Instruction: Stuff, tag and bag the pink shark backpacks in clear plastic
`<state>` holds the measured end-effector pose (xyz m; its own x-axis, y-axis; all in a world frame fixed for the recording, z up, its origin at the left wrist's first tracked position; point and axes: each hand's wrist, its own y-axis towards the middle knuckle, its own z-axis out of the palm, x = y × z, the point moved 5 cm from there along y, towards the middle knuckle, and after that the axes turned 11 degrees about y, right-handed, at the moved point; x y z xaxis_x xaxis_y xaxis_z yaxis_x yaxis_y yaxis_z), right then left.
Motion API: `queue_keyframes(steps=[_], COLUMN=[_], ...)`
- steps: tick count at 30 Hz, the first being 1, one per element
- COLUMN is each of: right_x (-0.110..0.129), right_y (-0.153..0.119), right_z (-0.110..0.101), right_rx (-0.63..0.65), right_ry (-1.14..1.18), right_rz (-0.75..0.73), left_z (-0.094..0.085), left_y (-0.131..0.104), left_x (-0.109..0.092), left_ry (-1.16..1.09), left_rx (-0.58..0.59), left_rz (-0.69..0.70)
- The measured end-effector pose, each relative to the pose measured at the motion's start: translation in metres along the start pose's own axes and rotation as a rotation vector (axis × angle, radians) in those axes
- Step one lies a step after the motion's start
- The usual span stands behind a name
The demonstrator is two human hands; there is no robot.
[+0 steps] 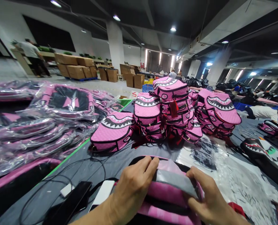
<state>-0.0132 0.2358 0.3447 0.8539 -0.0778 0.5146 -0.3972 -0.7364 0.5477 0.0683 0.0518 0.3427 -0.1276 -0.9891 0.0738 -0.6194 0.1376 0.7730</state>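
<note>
A grey table bears piled pink bags printed with jagged teeth. In front, nearest the viewer, the left hand and right hand grip one bag along its grey trim. A red tag hangs, its writing unreadable.

Pink bag, black-trimmed, was held at near side of grey tabletop; grey strip curved across, pale film behind.

Pink-and-black bag; pink backpacks with jagged white teeth
</note>
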Motion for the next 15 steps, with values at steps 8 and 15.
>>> queue_keyframes(steps=[8, 15], right_x=[0.01, 0.003], right_y=[-0.032, 0.002], right_z=[-0.004, -0.012], right_rx=[-0.072, 0.372], right_ry=[-0.142, 0.25], right_rz=[-0.065, 0.389], left_z=[-0.02, -0.029], left_y=[-0.024, -0.033], left_x=[-0.014, -0.018], left_ry=[-0.058, -0.06], left_rx=[-0.161, -0.304], left_rz=[0.049, 0.083])
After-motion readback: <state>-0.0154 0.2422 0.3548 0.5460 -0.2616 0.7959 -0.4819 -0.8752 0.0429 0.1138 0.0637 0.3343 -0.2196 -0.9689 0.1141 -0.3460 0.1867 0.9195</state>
